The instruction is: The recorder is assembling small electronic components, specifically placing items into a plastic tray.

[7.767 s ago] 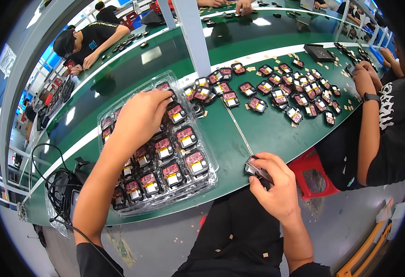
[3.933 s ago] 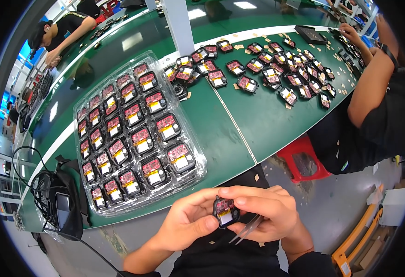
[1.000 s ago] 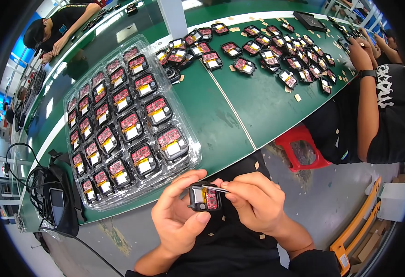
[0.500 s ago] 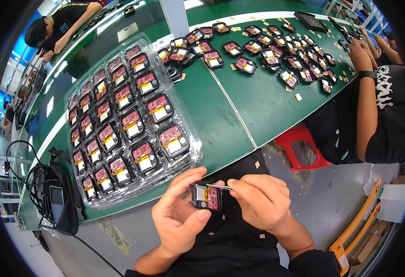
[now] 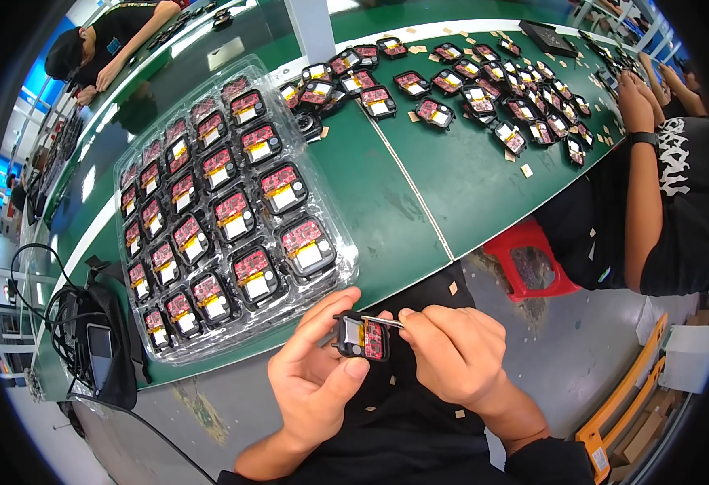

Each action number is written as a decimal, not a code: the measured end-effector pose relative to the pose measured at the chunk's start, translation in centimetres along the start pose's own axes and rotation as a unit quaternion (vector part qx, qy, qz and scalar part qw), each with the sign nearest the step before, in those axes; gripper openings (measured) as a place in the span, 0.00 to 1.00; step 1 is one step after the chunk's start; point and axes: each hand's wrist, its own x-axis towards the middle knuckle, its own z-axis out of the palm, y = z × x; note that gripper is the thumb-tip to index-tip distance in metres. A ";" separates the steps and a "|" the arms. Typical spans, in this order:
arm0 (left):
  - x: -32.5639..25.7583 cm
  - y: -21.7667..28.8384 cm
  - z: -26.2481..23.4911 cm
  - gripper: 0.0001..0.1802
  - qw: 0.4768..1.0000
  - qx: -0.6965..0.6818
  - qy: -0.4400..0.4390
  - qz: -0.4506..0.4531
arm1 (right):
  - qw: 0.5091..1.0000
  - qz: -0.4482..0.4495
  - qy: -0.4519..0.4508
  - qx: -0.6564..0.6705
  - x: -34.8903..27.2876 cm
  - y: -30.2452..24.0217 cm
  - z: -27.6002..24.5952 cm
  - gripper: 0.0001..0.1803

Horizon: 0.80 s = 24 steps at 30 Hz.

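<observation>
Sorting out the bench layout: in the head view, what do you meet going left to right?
Black bag with cables → clear tray of modules → left hand → small module → right hand → red stool → co-worker's arm.

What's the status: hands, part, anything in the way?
Left hand grips small black module over lap. Right hand pinches thin metal tool at its top edge. Clear tray of modules lies apart on green bench; nothing obstructing.

Both hands, left hand [image 5: 310, 380] and right hand [image 5: 451, 356], pinch a small black module [image 5: 361, 336] near a clear tray [image 5: 334, 279].
</observation>
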 end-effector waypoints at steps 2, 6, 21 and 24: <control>-0.1 -0.2 -0.1 0.38 1.000 -0.009 0.003 0.001 | 1.000 0.005 0.003 0.006 0.0 0.0 0.2 0.13; -0.2 -0.2 -0.2 0.37 1.000 -0.011 0.004 0.007 | 0.996 0.034 0.018 0.082 0.2 0.0 0.3 0.13; -0.8 0.1 0.3 0.35 1.000 -0.020 0.006 -0.005 | 0.998 0.024 0.028 0.041 -0.6 -0.7 0.6 0.13; -0.9 0.1 -0.4 0.31 0.999 -0.035 -0.038 0.013 | 1.000 0.007 0.003 0.029 -0.6 -0.5 0.2 0.12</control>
